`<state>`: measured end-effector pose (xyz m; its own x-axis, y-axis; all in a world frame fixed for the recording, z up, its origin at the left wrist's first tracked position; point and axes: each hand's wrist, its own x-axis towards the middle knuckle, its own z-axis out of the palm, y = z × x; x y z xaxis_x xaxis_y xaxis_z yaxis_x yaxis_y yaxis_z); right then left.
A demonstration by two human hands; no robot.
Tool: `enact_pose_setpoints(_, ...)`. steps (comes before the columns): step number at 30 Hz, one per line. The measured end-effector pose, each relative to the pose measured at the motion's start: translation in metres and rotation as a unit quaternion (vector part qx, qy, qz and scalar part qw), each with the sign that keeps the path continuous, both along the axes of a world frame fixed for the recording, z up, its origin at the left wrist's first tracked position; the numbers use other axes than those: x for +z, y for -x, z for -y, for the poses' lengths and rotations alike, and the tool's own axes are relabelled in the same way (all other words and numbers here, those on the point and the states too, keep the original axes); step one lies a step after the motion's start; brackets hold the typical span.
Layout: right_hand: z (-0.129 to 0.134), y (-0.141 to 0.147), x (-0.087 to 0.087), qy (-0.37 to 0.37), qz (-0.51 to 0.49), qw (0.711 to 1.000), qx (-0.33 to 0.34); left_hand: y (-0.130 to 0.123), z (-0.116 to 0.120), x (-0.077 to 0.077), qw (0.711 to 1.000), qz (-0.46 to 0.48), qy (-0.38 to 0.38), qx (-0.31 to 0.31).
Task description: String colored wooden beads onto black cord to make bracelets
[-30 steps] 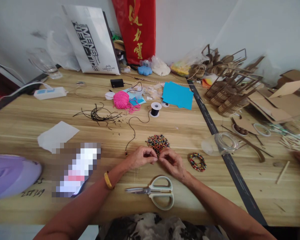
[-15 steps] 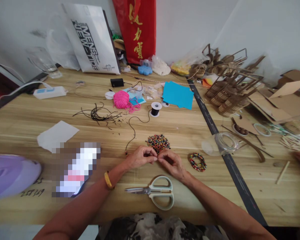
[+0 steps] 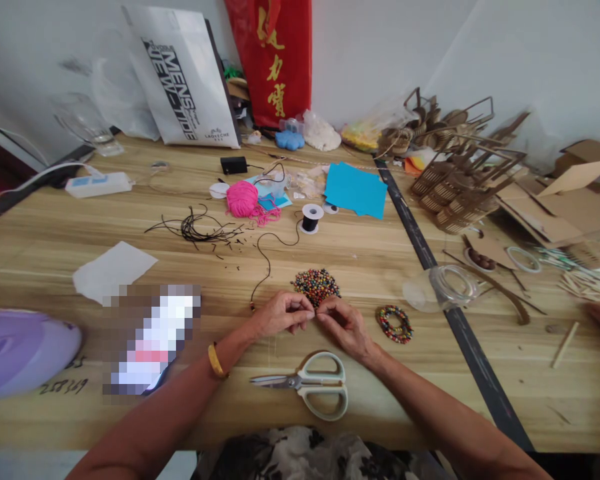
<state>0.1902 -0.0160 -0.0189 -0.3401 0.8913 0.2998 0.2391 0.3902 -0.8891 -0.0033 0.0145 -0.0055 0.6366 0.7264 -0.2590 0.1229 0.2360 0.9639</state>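
Note:
My left hand (image 3: 286, 312), with a yellow bangle on its wrist, is pinched closed at the near edge of a pile of small multicoloured beads (image 3: 316, 285). Facing it, my right hand (image 3: 347, 327) is also pinched, the fingertips almost meeting. What lies between the fingers is too small to make out. A black cord (image 3: 269, 257) runs from a white-rimmed spool (image 3: 310, 219) to a few beads beside my left hand. Right of my right hand lies a coiled bead strand (image 3: 395, 324). Scissors (image 3: 300, 381) lie below both hands.
Left are a blurred phone (image 3: 155, 340), white paper (image 3: 115, 270) and a purple object (image 3: 25, 353). Behind lie black cord pieces (image 3: 200, 227), pink yarn (image 3: 243, 199) and blue sheets (image 3: 356, 190). At right are a clear tape roll (image 3: 454, 285), small woven baskets (image 3: 455, 193) and cardboard (image 3: 560, 207).
The fingertips of my two hands have parted slightly, and the lower fingers of my left hand have shifted a little. Other things stay in place.

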Motion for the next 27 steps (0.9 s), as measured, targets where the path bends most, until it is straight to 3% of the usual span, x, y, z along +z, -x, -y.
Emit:
enact_pose_setpoints(6, 0.0004, 0.0002, 0.0019, 0.005, 0.003, 1.0, -0.015, 0.0037, -0.0028, 0.0017, 1.0, 0.006, 0.01, 0.001)
enact_pose_setpoints(12, 0.0005, 0.0002, 0.0043, -0.004, 0.003, 1.0, -0.001, 0.0038, -0.0049, 0.0021, 0.997, 0.022, -0.066, 0.026)
enact_pose_setpoints(20, 0.0005, 0.0002, 0.0039, -0.004, -0.003, 1.0, 0.001, 0.0006, -0.001, 0.0032, 0.996, -0.007, -0.089, 0.007)
enact_pose_setpoints(27, 0.0001, 0.0009, 0.0016, 0.007, -0.003, 1.0, -0.011, -0.0019, 0.0007, 0.0015, 0.999, -0.001, -0.047, 0.012)
